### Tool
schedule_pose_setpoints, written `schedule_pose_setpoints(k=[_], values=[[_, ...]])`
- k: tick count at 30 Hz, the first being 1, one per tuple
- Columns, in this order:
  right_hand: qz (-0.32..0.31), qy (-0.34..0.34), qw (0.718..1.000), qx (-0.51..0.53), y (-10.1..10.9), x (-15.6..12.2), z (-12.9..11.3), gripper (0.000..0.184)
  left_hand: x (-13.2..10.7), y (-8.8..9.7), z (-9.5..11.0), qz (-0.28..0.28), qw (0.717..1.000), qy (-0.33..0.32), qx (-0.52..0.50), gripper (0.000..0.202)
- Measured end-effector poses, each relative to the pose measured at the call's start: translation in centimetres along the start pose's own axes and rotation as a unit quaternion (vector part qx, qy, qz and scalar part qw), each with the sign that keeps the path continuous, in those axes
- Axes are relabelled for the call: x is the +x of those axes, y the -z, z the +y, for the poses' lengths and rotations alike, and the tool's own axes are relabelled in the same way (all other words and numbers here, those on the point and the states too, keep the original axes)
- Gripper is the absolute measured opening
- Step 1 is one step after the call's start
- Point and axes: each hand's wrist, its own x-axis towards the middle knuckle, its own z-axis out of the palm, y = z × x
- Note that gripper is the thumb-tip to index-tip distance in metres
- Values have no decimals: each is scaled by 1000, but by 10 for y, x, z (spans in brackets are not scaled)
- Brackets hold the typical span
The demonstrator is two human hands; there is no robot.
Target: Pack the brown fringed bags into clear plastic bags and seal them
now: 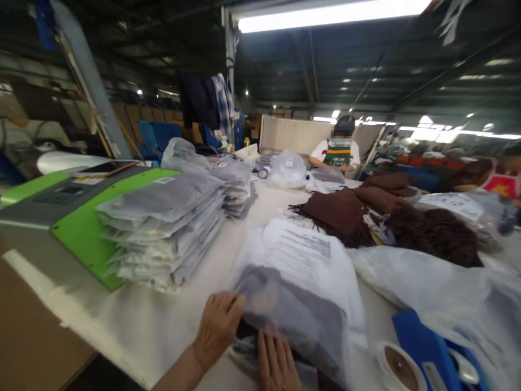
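A translucent plastic bag [293, 315] with dark grey folded cloth inside lies in front of me. Printed lines of text show on the bag's pale far part. My left hand [217, 323] is closed on the bag's near left edge, thumb and fingers pinching the plastic. Beside it, my right hand [279, 361] lies with its fingers stretched out, pressing on the near side of the bag. Some dark material shows between the two hands. What lies under the right palm is out of view.
To the left, a stack of bagged cloth [163, 233] stands beside a green and grey machine [85, 233]. Brown fringed cloth [334, 214] lies to the right. A blue tape dispenser [427, 347] sits near right. A co-worker [336, 152] stands across the table [268, 203].
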Motion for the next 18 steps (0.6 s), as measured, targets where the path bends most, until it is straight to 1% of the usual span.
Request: schedule_pose_setpoints(k=[2,3,5,7,9,12,14,16,18], values=[[-32,37,998,-33,-2,-9,-7,53,9,-1,8,-20,1000,-13,-13,18],[-42,42,997,-55,-1,-11,-8,54,10,0,9,-28,999,-18,-29,18],[-56,21,994,-90,2,-10,-6,55,4,4,5,-38,997,-29,-65,16],[-69,-9,992,-102,8,-6,-4,56,-9,6,-5,-45,995,-25,-86,17],[-97,9,989,-111,13,-1,-2,56,-24,4,-17,-64,994,28,-83,18],[-130,42,983,-118,19,4,4,57,-40,-4,-29,-105,983,145,-51,22],[-145,60,982,-106,21,5,9,57,-43,-9,-31,-135,970,201,-31,22],[-156,74,981,-94,23,5,11,57,-41,-11,-31,-173,954,245,-27,19],[-158,63,980,-100,25,6,9,57,-37,-9,-28,-206,937,282,-31,18]])
